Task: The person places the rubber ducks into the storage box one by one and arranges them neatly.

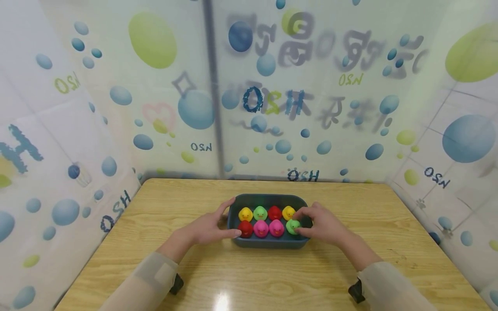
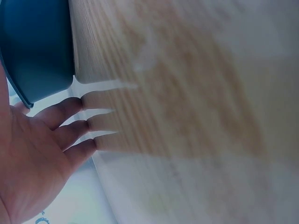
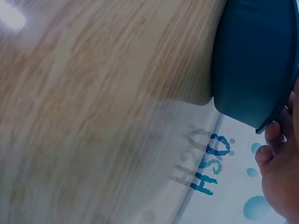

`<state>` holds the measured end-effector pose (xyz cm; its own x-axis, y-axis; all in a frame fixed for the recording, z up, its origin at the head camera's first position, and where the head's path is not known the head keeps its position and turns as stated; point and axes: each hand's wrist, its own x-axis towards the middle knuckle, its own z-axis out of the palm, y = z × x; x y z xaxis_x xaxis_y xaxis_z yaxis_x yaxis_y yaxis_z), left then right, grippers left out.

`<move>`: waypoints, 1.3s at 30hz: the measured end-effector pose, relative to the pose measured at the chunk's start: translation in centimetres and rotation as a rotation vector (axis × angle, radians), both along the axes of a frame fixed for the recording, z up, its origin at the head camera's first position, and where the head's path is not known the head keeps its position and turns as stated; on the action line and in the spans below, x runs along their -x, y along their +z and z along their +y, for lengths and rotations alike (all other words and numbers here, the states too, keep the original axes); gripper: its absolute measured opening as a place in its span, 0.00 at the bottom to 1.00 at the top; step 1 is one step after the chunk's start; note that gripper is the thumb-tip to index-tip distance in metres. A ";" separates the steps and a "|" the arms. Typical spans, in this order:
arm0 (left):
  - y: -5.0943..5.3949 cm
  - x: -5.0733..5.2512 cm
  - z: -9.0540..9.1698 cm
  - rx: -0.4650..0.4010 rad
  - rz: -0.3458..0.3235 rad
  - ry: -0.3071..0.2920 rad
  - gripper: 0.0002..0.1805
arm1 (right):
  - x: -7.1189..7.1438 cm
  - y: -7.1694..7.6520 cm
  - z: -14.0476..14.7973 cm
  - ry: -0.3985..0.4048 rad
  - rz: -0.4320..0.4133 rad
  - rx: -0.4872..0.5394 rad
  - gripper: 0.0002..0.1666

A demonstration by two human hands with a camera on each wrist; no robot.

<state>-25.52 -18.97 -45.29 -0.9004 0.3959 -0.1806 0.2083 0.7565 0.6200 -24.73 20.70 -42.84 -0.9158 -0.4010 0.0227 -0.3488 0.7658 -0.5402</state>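
Observation:
A dark blue-grey tray (image 1: 268, 243) stands on the table, holding several small rubber ducks in two rows. In the back row are yellow, green (image 1: 260, 213), red and yellow ducks; red (image 1: 245, 229), pink and pink ones line the front. My right hand (image 1: 324, 225) reaches over the tray's right end and pinches a light green duck (image 1: 292, 226) at the front right corner. At the left end, my left hand (image 1: 205, 227) spans the tray with thumb and index finger at its rim. Its other fingers extend apart beside the tray wall (image 2: 37, 46) in the left wrist view.
The tray sits mid-table on a light wooden tabletop (image 1: 186, 276). Translucent curtains (image 1: 327, 112) printed with bubbles and lettering rise behind the table and on both sides. A black wrist strap piece (image 1: 177, 284) shows below the left sleeve.

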 end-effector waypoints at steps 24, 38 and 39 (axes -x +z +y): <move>0.3 -0.2 0.1 0.001 0.000 0.008 0.60 | 0.5 0.2 -1.0 0.009 -0.027 -0.098 0.14; 0.3 -0.2 0.2 0.010 0.003 0.010 0.60 | 0.6 0.1 -0.9 0.038 -0.021 -0.080 0.11; 0.3 -0.2 0.2 0.010 0.004 0.010 0.60 | 0.6 0.2 -0.8 0.041 -0.017 -0.080 0.11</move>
<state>-25.30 -18.80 -45.01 -0.9049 0.3854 -0.1806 0.2036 0.7645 0.6116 -25.31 19.86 -42.67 -0.8983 -0.4385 -0.0265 -0.3724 0.7921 -0.4837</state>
